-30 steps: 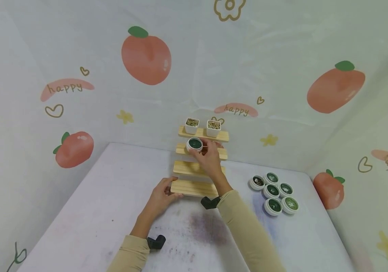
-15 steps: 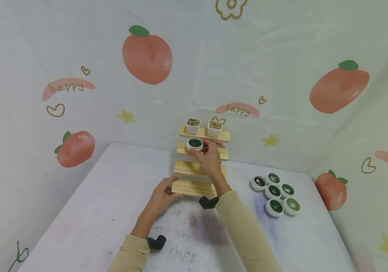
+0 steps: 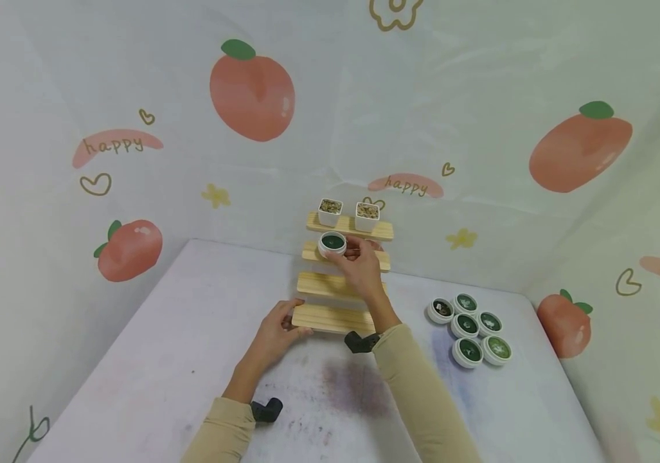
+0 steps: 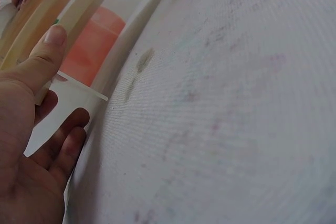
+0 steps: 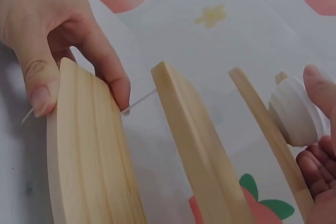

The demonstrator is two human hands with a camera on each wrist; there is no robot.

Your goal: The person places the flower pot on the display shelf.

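A tiered wooden shelf stand (image 3: 330,317) with pale boards stands at the back middle of the table. My left hand (image 3: 274,329) grips the left end of its lowest board, thumb on the front and fingers behind, as the right wrist view shows. At the left end of the second board from the top, my right hand (image 3: 362,270) holds a round white tub (image 3: 331,252) with a dark green top. Its thumb is at the tub's side, with the other fingers curled by it. In the right wrist view the white tub (image 5: 295,113) sits close against the board.
Two square white pots (image 3: 330,217) with speckled tops stand on the top board. To the right, several round white tubs (image 3: 466,325) with mostly green tops lie grouped on the white table (image 3: 214,289). A fruit-printed cloth (image 3: 330,83) hangs behind the stand.
The head view has shifted slightly. Both hands keep their holds on the stand and the tub; the right wrist and forearm have swung a little to the right.
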